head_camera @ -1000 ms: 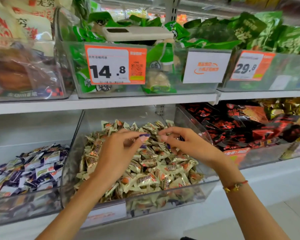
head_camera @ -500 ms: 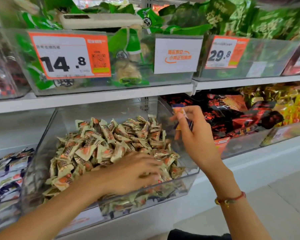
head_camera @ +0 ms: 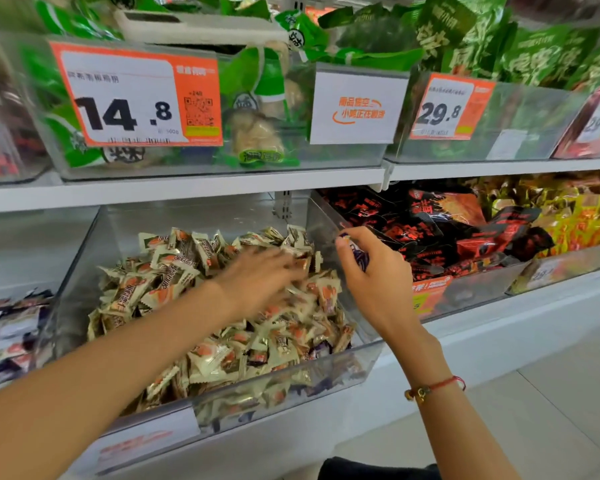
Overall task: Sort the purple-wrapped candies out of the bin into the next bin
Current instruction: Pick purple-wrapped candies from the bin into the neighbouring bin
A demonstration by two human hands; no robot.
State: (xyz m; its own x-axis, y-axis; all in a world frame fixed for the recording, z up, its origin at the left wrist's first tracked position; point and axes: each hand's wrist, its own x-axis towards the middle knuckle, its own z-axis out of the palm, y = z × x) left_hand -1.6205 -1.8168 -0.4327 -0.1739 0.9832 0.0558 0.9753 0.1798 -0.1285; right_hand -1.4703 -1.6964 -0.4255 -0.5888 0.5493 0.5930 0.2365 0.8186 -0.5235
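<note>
A clear plastic bin (head_camera: 357,351) on the lower shelf holds a heap of cream-and-orange wrapped candies (head_camera: 174,282). A purple wrapper (head_camera: 321,348) shows among them near the front right. My left hand (head_camera: 260,282) reaches over the heap, blurred, its fingers spread on the candies near the back right. Just above the bin's right wall, my right hand (head_camera: 374,275) grips purple-wrapped candies (head_camera: 355,252) in its curled fingers. The bin to the left (head_camera: 49,327) holds purple-and-white wrapped candies (head_camera: 4,327).
To the right a bin (head_camera: 478,289) holds black-and-red packets, with yellow packets beyond. The upper shelf (head_camera: 187,188) carries clear bins of green packs with price tags reading 14.8 and 29.8. Pale floor tiles show at the bottom right.
The view has shifted right. My left hand slid from the front of the heap toward its back right. My right hand keeps the purple candies and sits lower by the bin's right wall.
</note>
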